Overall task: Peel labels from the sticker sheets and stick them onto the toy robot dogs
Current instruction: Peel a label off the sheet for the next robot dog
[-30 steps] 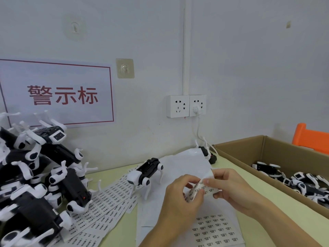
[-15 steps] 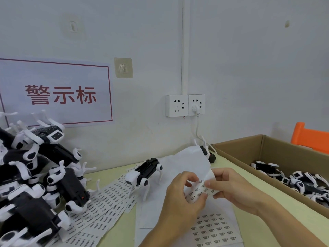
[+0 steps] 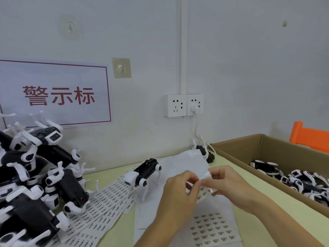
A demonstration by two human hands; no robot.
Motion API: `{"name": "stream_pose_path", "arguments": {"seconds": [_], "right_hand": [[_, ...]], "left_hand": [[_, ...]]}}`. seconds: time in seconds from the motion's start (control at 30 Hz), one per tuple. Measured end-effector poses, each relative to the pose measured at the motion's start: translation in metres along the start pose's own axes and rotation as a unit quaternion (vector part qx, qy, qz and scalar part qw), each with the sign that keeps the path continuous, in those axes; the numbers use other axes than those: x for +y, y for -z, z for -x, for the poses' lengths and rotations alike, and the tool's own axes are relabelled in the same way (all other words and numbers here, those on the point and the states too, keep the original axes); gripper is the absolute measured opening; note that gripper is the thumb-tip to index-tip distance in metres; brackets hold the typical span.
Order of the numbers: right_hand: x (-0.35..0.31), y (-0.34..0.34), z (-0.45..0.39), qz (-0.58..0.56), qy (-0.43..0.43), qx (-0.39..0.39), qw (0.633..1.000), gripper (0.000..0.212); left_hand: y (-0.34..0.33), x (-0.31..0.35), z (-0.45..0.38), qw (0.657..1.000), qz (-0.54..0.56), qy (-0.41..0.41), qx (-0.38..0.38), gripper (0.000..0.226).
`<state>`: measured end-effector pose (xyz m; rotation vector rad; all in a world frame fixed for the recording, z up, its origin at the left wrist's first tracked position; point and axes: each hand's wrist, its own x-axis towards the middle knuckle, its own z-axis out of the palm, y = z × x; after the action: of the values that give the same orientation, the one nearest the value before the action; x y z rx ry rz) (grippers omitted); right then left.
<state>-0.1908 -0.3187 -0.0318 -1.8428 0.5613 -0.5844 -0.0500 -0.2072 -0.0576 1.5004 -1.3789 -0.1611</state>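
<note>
A white sticker sheet (image 3: pixel 210 230) with rows of small black-printed labels lies in front of me, its far end curled up. My left hand (image 3: pixel 179 191) and my right hand (image 3: pixel 229 184) meet over that raised end and both pinch it with fingertips. A black and white toy robot dog (image 3: pixel 142 173) stands upright on the table just left of my hands. A heap of the same toy dogs (image 3: pixel 35 179) is stacked at the left. More label sheets (image 3: pixel 106 202) are fanned out between the heap and the standing dog.
An open cardboard box (image 3: pixel 267 150) at the right holds several more toy dogs (image 3: pixel 299 182). Another dog (image 3: pixel 204 152) lies by the wall under the socket (image 3: pixel 183 106), whose white cable hangs down. An orange chair back (image 3: pixel 309 136) stands behind the box.
The curled end of the sheet has unrolled and flattened between my fingers. Both hands stayed at the same spot, fingertips drawing closer together.
</note>
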Motion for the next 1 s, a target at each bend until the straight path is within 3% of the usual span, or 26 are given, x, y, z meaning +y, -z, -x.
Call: {"name": "stream_pose_path", "arguments": {"seconds": [0.23, 0.4, 0.67, 0.83, 1.0], "right_hand": [[-0.005, 0.003, 0.003, 0.037, 0.022, -0.016, 0.999, 0.012], [-0.010, 0.006, 0.006, 0.045, 0.022, -0.050, 0.997, 0.014], [-0.012, 0.005, 0.007, 0.046, 0.018, -0.049, 0.998, 0.016], [-0.013, 0.005, 0.008, 0.034, 0.009, -0.051, 0.998, 0.015], [-0.010, 0.005, 0.006, 0.017, -0.001, -0.044, 0.999, 0.016]], "left_hand": [[-0.001, 0.005, 0.004, 0.998, -0.060, 0.003, 0.016, 0.014], [-0.002, 0.014, 0.007, 0.981, -0.191, -0.034, 0.001, 0.020], [-0.002, 0.019, 0.009, 0.972, -0.232, -0.036, 0.000, 0.021], [-0.004, 0.018, 0.008, 0.992, -0.100, 0.044, 0.056, 0.019], [-0.008, 0.018, 0.005, 0.988, 0.052, 0.117, 0.089, 0.020]]}}
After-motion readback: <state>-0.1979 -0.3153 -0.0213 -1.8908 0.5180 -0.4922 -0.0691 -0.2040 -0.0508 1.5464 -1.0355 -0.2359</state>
